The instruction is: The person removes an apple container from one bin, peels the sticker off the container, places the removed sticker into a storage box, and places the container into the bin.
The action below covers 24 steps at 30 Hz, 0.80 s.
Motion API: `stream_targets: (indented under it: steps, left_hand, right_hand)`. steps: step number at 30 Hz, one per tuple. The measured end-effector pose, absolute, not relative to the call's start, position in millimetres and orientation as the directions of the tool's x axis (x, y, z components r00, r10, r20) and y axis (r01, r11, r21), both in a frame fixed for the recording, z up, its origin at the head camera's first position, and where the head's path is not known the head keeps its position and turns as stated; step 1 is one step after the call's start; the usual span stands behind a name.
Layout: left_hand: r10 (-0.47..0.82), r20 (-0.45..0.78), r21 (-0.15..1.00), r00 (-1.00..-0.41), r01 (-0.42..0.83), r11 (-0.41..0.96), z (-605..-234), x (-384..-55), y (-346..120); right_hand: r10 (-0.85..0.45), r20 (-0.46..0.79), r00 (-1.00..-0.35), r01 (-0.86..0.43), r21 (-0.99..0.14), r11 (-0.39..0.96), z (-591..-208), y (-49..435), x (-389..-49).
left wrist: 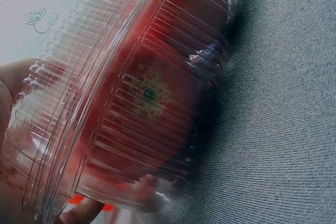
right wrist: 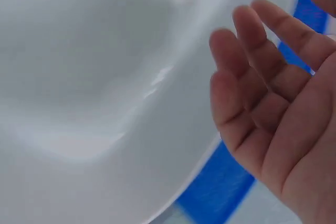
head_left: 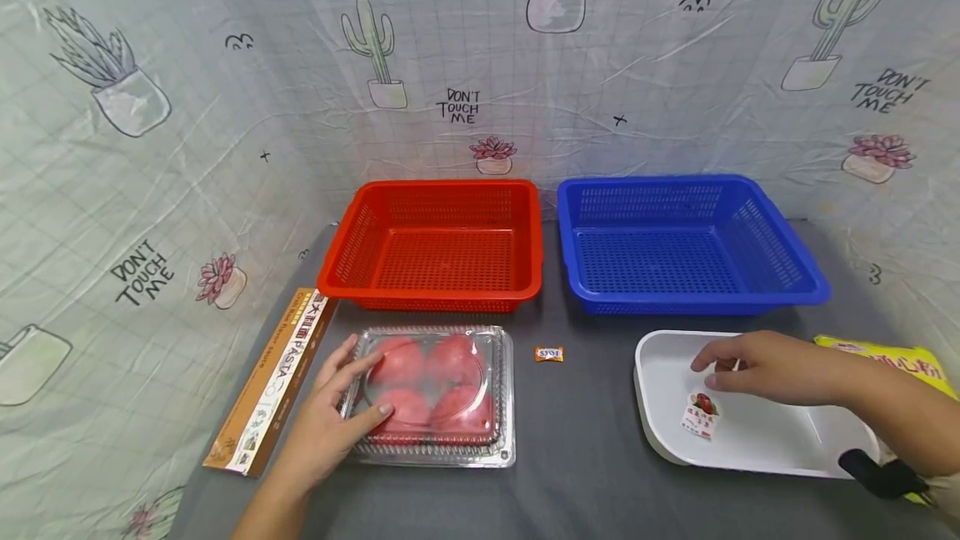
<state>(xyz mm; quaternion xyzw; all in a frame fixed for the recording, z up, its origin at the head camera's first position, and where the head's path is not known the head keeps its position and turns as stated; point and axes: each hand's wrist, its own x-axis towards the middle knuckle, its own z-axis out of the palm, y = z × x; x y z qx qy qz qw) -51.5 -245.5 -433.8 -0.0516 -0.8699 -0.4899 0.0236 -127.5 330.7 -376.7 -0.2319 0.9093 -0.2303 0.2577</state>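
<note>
**A:** What's nearest on the counter?

**B:** The left hand, lying on the left side of a clear clamshell box of red tomatoes. Its fingers spread over the lid and the thumb presses the front edge, so it is grasping the box at its near left corner. The left wrist view shows the ribbed plastic wall close up, red fruit behind it.

**A:** And the other hand?

**B:** The right hand hovers over a white tray on the right. Its fingers are released, loosely bent and holding nothing. Just below them in the tray lies a small packet with red print.

**A:** What's beside those?

**B:** A long pasta box lies left of the clamshell. A small orange candy sits between clamshell and tray. A yellow bag shows behind the right forearm.

**A:** Farther back?

**B:** A red basket and a blue basket, side by side, before a cactus-print cloth.
</note>
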Motion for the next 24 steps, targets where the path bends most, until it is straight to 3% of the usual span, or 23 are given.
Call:
stream_targets:
  steps: [7, 14, 24]
  left_hand:
    - [0.072, 0.088, 0.848, -0.994, 0.112, 0.518, -435, -51, -248]
    - [0.067, 0.079, 0.854, -0.995, 0.102, 0.510, -433, -51, -248]
    - [0.070, 0.073, 0.872, -0.995, 0.098, 0.479, -436, -53, -252]
  right_hand:
    - [-0.564, -0.184, -0.805, -0.309, -0.682, 0.663, -359, 291, -119]
    - [-0.509, -0.199, -0.838, -0.098, -0.862, 0.498, -363, 256, -108]
    - [-0.476, -0.166, -0.864, 0.006, -0.947, 0.320, -375, 196, -99]
